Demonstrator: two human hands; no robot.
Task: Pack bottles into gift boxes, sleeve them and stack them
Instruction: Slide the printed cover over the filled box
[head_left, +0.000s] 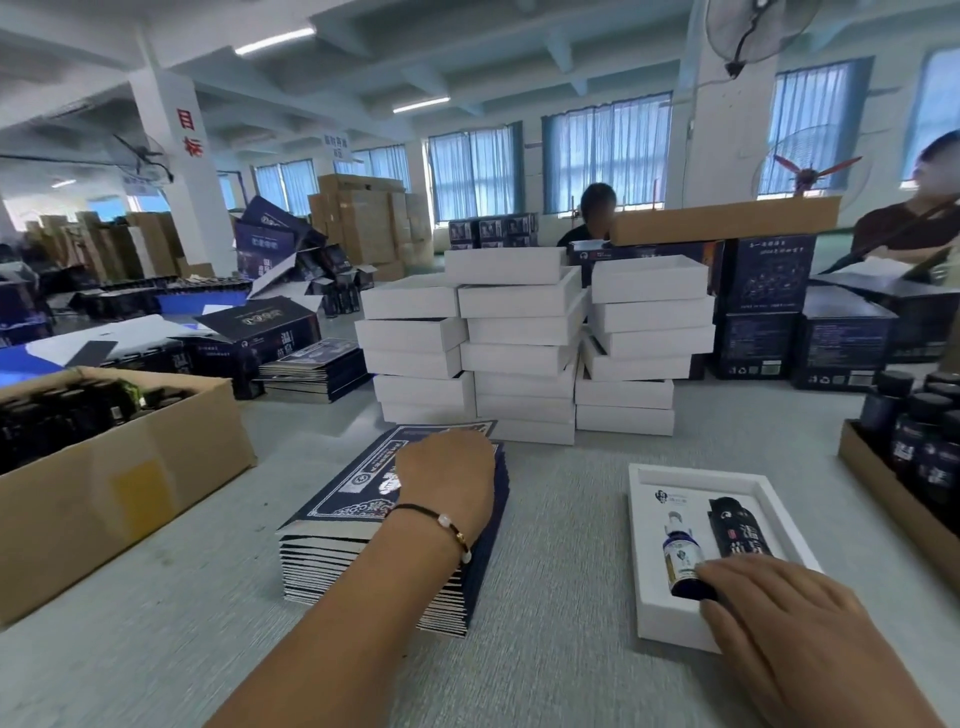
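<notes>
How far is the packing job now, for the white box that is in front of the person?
Done: the open white box already holds two bottles lying side by side. In hand: the right hand rests on them, while the left hand reaches onto the stack of flat dark sleeves. Left: this box is not yet sleeved or stacked.

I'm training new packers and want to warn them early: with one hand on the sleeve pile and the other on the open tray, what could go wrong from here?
1. The left hand reaches across the fanned sleeve stack; lifting one may drag several off.
2. The right hand rests on the bottles in the open white tray, near the table edge; a nudge might slide it off.
3. The white box stacks behind sit uneven and may topple if bumped.
</notes>
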